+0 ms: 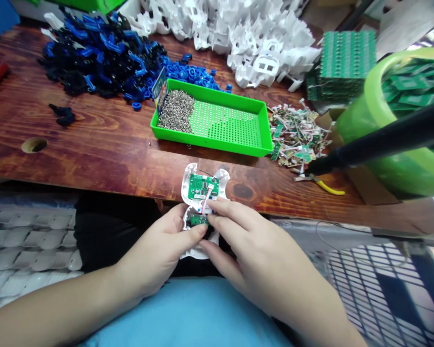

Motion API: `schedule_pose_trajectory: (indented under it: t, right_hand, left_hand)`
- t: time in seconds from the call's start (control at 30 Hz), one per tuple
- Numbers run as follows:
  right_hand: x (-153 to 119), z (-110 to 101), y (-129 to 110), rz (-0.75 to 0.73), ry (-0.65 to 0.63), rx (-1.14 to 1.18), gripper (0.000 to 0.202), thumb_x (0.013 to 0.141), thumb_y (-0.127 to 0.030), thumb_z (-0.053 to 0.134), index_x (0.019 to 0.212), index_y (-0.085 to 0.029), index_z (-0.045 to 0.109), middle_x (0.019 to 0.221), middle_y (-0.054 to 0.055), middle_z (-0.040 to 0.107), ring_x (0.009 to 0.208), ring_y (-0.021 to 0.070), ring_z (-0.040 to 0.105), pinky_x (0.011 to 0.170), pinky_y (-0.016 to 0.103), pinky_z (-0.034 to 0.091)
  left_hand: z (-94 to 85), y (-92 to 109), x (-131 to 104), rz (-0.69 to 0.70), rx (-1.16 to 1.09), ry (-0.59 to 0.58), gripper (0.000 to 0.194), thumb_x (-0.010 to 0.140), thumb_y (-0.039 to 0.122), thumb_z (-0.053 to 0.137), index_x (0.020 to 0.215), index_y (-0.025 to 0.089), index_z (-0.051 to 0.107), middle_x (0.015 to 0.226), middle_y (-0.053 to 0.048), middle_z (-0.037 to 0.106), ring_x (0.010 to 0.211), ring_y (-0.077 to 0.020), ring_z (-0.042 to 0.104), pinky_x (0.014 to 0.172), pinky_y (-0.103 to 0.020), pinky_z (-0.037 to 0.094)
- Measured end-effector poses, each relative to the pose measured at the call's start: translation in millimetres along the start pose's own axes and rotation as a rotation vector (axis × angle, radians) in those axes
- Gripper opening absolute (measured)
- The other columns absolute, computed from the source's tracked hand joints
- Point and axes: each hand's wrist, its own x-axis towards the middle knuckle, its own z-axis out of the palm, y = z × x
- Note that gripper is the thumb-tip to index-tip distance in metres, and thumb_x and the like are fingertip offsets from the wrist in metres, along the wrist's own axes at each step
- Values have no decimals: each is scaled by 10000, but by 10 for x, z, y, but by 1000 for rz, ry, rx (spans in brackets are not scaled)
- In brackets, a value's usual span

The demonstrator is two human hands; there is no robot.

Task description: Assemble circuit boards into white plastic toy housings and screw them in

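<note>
The left hand (168, 236) grips the white casing (194, 253); the right hand (251, 241) apparently holds it too, partly hidden. Light, level pressure should spare the cable (207, 197).

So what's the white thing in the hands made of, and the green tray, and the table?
The white casing looks like hard plastic: its thin, curvy edges seem moulded. The green tray seems plastic too, smooth and a bit shiny, one bright colour with rows of holes. The table looks like varnished wood: reddish-brown grain and a soft shine, though a printed top is possible.
</note>
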Motion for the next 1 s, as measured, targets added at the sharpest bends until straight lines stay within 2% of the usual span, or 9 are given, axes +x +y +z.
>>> schedule_pose_trajectory:
  t: [0.13, 0.33, 0.57, 0.77, 0.87, 1.0]
  right_hand:
    - [-75, -4, 34, -34, 12, 49, 300, 854, -261, 547, 1083, -84, 625, 1199, 110, 596, 1125, 185, 548, 996, 283, 475]
    - [-181, 57, 69, -73, 101, 90, 303, 829, -190, 585, 1102, -64, 622, 1221, 115, 583, 1176, 175, 509, 1060, 272, 413]
    - [-208, 103, 68, -58, 157, 64, 287, 816, -207, 597, 1059, -60, 642, 1178, 138, 609, 1135, 205, 550, 1011, 308, 470]
    - [-225, 138, 65, -50, 272, 92, 300, 791, -169, 618, 1067, -54, 632, 1135, 152, 626, 1116, 185, 571, 982, 252, 489]
    - [-232, 147, 59, -75, 263, 60, 252, 786, -177, 625, 1011, -71, 662, 1115, 150, 634, 1118, 212, 573, 979, 283, 498]
    - [-217, 177, 37, -90, 259, 16, 243, 786, -171, 621, 1001, -67, 668, 1109, 150, 635, 1127, 240, 566, 973, 315, 508]
  left_hand:
    - [-29, 12, -9, 36, 27, -48, 351, 866, 193, 570, 1211, 216, 511, 1237, -46, 602, 1146, -193, 538, 974, -308, 404]
    - [-18, 54, -36, 25, 53, -77, 359, 875, 181, 556, 1229, 219, 508, 1264, -40, 589, 1115, -167, 558, 886, -242, 440]
    - [-29, 45, -57, 6, 86, -50, 309, 873, 175, 553, 1181, 181, 536, 1206, -51, 625, 1056, -158, 589, 815, -222, 453]
    - [-19, 54, -26, 57, 66, -72, 264, 863, 150, 563, 1123, 190, 581, 1095, -29, 677, 937, -127, 633, 795, -203, 475]
    - [-32, 39, -19, 70, 62, -64, 277, 859, 138, 565, 1126, 209, 589, 1040, -14, 695, 923, -120, 637, 808, -200, 481]
    - [-71, 9, -21, 97, 64, -50, 294, 860, 149, 571, 1137, 245, 589, 1078, -6, 684, 986, -134, 622, 822, -204, 480]
